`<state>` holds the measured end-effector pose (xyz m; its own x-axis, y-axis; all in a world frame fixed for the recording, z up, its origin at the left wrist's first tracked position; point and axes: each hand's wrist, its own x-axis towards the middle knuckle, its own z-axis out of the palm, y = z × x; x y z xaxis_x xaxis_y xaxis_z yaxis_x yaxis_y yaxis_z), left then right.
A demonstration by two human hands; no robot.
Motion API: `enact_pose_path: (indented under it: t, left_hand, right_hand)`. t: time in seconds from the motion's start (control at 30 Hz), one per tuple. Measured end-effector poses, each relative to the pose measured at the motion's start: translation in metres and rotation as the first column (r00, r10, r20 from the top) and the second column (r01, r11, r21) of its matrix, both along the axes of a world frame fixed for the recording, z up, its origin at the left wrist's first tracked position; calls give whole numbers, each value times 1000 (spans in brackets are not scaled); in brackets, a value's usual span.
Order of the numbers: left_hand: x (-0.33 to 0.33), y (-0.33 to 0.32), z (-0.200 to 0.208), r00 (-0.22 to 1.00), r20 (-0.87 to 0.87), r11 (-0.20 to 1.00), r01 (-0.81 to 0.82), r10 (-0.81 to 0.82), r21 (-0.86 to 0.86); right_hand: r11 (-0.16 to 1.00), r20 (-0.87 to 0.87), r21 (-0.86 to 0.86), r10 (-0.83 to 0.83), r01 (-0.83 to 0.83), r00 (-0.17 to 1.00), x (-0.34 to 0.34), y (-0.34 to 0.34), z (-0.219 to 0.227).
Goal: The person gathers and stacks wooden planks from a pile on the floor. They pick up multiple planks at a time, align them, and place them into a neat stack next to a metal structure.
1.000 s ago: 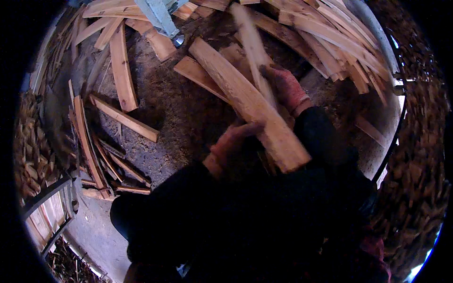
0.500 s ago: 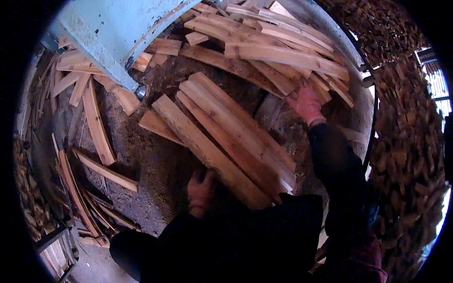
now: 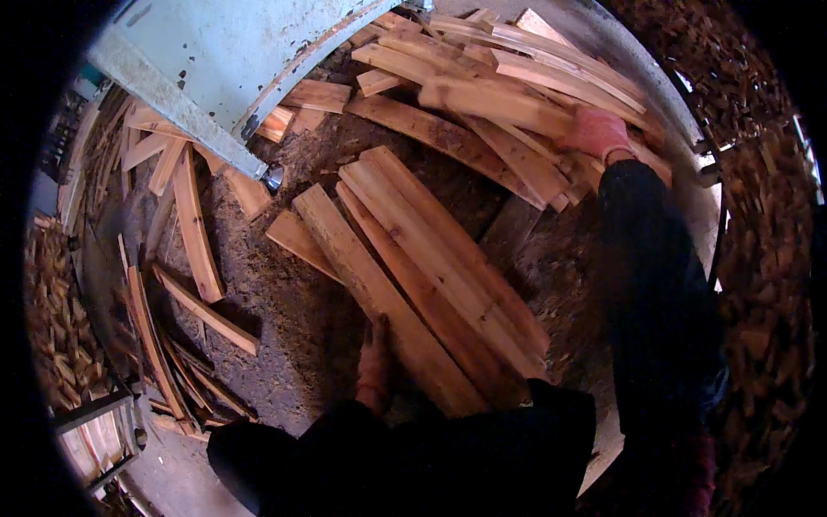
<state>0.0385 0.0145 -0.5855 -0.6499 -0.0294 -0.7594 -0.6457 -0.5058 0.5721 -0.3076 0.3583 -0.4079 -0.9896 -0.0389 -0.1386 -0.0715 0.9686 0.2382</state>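
My right hand (image 3: 599, 133) is closed round the right end of a long wooden board (image 3: 491, 99) on top of the far pile. Its fingertips are partly hidden behind the wood. Low in the middle, my left hand (image 3: 374, 362) lies with fingers stretched along the side of the nearest board (image 3: 379, 293) of a small stack. It is in shadow, and its fingers show only in part. Several boards (image 3: 439, 258) lie side by side in this stack, slanting from upper left to lower right, their near ends at my dark clothing.
A pale blue metal machine frame (image 3: 207, 60) stands at the upper left. Loose boards (image 3: 196, 228) and thin offcuts (image 3: 151, 345) lie on the left over the sawdust-covered surface (image 3: 284, 327). Large heaps of wood pieces (image 3: 758, 258) rise beyond the curved rim at right.
My right hand has moved right and up from the lower board ends to the top board, whose end is blurred. My left hand has come against the near board's side. The view has shifted slightly.
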Motion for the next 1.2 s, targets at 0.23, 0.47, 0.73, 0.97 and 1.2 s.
enact_pose_path:
  t: [0.23,0.47,0.73,0.97,1.2]
  left_hand:
    - [7,-1,-31,999,18,996,-41,40,84]
    - [-13,12,18,997,81,1000,2,0,-22]
    - [5,-1,-11,995,75,996,-76,72,51]
    - [-16,-14,34,980,188,984,98,-69,-149]
    - [-16,2,17,999,-28,999,34,-35,-36]
  right_hand:
    - [937,357,-312,271,-160,894,107,-110,-35]
    - [996,-98,-24,83,-86,992,74,-122,-101]
    - [970,-104,167,196,-177,975,46,-87,-143]
    - [991,135,92,80,-92,988,34,-121,-47]
    - [946,96,-210,273,-249,957,57,-99,-14]
